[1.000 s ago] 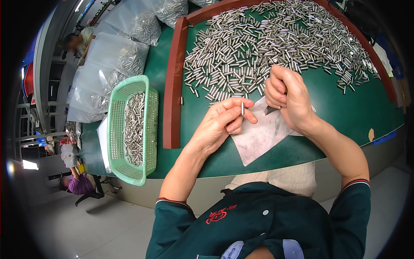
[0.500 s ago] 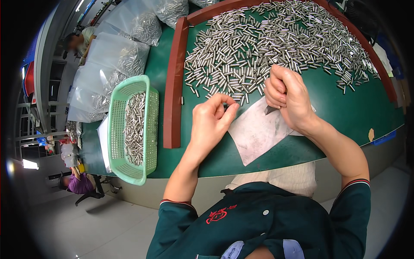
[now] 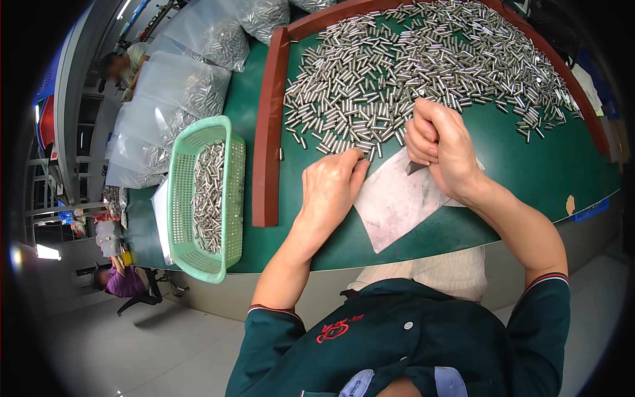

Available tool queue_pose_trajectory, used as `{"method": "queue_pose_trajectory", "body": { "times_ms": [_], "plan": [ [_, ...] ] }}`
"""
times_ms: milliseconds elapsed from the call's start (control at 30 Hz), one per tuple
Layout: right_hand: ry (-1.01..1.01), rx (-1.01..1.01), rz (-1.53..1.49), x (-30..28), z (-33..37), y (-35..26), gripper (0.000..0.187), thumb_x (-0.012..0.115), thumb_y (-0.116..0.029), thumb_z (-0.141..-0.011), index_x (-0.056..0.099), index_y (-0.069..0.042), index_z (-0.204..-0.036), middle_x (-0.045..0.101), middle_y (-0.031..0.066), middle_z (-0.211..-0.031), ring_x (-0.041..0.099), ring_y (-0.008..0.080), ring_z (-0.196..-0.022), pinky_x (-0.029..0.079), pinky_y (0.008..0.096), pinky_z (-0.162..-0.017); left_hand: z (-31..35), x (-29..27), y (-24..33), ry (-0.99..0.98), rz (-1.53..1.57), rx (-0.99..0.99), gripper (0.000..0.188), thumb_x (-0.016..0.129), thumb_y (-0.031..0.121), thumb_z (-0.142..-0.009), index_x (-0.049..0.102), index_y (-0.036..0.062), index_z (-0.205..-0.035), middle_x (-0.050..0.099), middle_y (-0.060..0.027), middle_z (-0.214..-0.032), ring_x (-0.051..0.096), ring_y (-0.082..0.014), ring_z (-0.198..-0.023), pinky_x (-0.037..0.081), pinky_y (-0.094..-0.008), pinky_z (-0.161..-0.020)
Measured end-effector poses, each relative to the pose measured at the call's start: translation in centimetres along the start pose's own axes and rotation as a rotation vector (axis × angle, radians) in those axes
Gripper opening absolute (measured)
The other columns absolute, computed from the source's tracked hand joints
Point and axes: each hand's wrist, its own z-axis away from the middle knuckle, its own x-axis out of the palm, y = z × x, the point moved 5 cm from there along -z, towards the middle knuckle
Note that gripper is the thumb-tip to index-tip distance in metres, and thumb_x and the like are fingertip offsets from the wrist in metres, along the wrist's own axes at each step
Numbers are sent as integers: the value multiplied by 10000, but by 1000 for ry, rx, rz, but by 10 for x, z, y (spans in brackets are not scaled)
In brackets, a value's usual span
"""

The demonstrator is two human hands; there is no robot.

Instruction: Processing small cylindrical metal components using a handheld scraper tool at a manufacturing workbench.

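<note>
Mid-frame, the left hand (image 3: 332, 185) pressed fingertips together and the right hand (image 3: 440, 142) clenched, contents hidden, by metal pins (image 3: 360, 124) probably stiff, light and slippery, best pinched mid-length.

Dark item (image 3: 414, 168) right of the basket (image 3: 235, 198) mostly hidden by the right hand (image 3: 439, 145), grip of the left hand (image 3: 331, 186) obscured, farthest bag (image 3: 312, 3) beyond the basket cut off.

Bare desk (image 3: 542, 172): you can pass left of your left grip (image 3: 333, 182) or right of your right grip (image 3: 440, 142).
Red-brown rail (image 3: 266, 152): blocks you between left grip and green basket (image 3: 234, 198).
Metal pins (image 3: 350, 99): crowd the desk ahead of both.
</note>
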Motion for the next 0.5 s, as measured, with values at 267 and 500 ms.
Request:
{"method": "queue_pose_trajectory", "body": {
  "times_ms": [267, 500],
  "plan": [
    [-6, -5, -3, 0, -2, 0, 375, 382, -223, -878, 299, -124, -525, 279, -41, -429, 200, 57, -377, 190, 226, -381, -2, -4, -3, 14, 228, -132, 79, 625, 64, -691, 560, 28, -718, 438, -50, -459, 433, -141, -385, 362, -275, -399],
    [3, 20, 38, 0, 0, 0, 370, 336, -234, -900, 268, -120, -554, 258, -33, -431, 180, 62, -384, 178, 225, -389, 2, 9, -19, -304, 1802, -619, 60, 452, 35, -792, 493, 46, -835, 522, -68, -636, 292, -39, -456, 247, -185, -435]
  ]
}}
